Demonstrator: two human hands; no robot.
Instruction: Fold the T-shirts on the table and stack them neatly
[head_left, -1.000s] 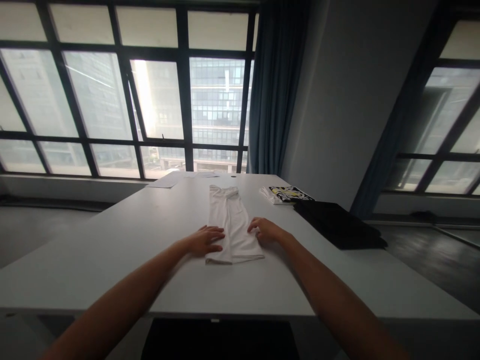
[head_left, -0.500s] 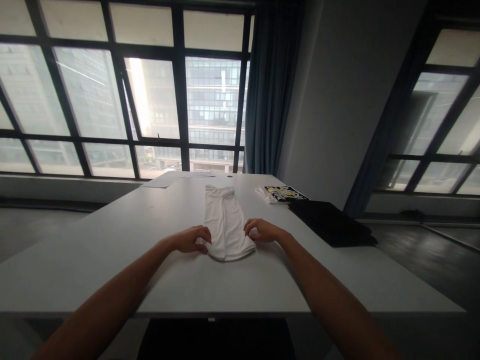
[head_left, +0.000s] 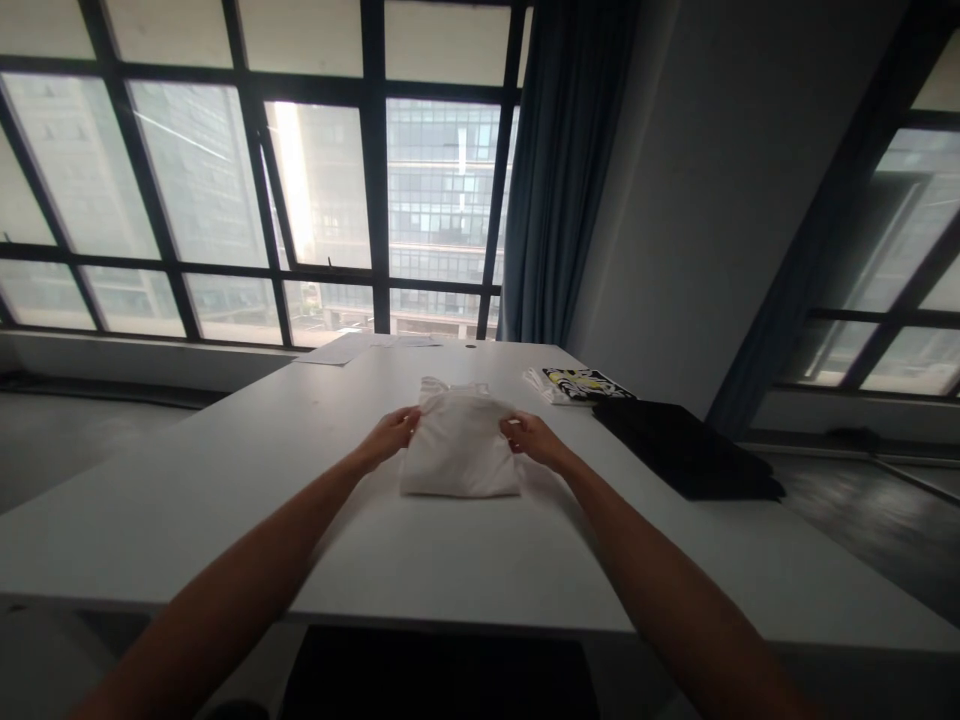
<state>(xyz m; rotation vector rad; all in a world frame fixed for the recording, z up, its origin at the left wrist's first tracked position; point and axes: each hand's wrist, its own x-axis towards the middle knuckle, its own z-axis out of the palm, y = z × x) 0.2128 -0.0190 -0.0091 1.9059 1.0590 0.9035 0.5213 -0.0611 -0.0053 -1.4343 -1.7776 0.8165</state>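
Note:
A white garment (head_left: 459, 448) lies folded over on the white table (head_left: 225, 480), its near half doubled back toward the window. My left hand (head_left: 391, 434) pinches the left corner of the folded-over edge. My right hand (head_left: 528, 436) pinches the right corner. Both hands sit at the far end of the fold, fingers closed on the cloth.
A folded black cloth (head_left: 686, 452) lies on the table to the right. Beyond it is a folded piece with a yellow and black print (head_left: 576, 384). Papers (head_left: 330, 352) rest at the far edge by the windows. A dark chair back (head_left: 439, 672) shows under the near edge.
Both hands gripped the garment's near end, lifted it and carried it away from me, folding the long strip in half.

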